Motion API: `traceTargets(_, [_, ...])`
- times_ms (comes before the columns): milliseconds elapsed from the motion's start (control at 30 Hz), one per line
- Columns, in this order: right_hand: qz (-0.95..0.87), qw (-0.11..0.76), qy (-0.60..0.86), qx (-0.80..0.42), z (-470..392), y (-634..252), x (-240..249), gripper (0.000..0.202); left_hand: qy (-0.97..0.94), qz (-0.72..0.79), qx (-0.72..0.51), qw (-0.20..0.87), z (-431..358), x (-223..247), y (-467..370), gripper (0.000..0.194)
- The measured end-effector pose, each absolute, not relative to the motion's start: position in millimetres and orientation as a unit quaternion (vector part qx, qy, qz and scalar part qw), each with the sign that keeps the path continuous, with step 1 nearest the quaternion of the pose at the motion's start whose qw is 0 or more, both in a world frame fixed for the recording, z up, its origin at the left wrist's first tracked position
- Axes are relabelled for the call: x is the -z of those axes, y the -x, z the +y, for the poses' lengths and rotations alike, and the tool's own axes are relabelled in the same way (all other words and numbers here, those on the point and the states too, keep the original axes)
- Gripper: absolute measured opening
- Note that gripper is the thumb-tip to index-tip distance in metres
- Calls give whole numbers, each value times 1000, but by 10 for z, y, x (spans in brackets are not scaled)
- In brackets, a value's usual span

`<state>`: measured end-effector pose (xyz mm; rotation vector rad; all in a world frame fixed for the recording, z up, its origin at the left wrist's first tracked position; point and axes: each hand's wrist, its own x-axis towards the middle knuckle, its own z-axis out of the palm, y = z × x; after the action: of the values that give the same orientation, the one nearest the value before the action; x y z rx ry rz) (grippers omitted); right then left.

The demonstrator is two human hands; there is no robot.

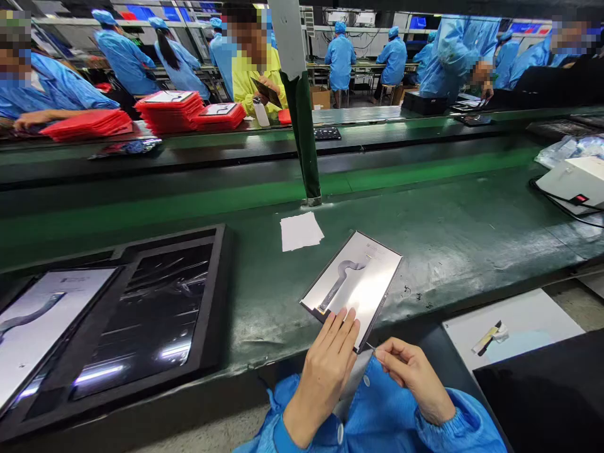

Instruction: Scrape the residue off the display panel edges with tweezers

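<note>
A silver-backed display panel (372,274) with a curved dark flex cable lies tilted on the green bench near its front edge. My left hand (325,371) rests flat on the panel's lower part, fingers stretched out. Just right of the panel's lower corner, my right hand (410,374) pinches something thin and light between thumb and index finger; it reaches toward the panel's edge and is too small to identify. A small stack of white paper (301,231) lies behind the panel.
At left, a black foam tray (219,270) holds dark screens and another silver panel (56,302). A green-wrapped post (304,138) rises mid-bench. A white box (573,182) with cables stands right. Beyond are red stacks (170,113) and people in blue. A white board (519,314) sits lower right.
</note>
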<state>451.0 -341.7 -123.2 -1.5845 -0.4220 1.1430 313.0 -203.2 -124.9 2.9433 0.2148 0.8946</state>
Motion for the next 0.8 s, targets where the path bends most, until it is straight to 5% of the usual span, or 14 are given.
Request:
traceTargets(500, [-183,537,654,-501,-3427,-4515,1212,56,-953,69,-291,35,-2028,1254,-3135,41])
traceTargets(800, [-331,519,747,-250,-3515,-4411,1319,30,-954,71,-290,28,-2026,1242,-3128,40])
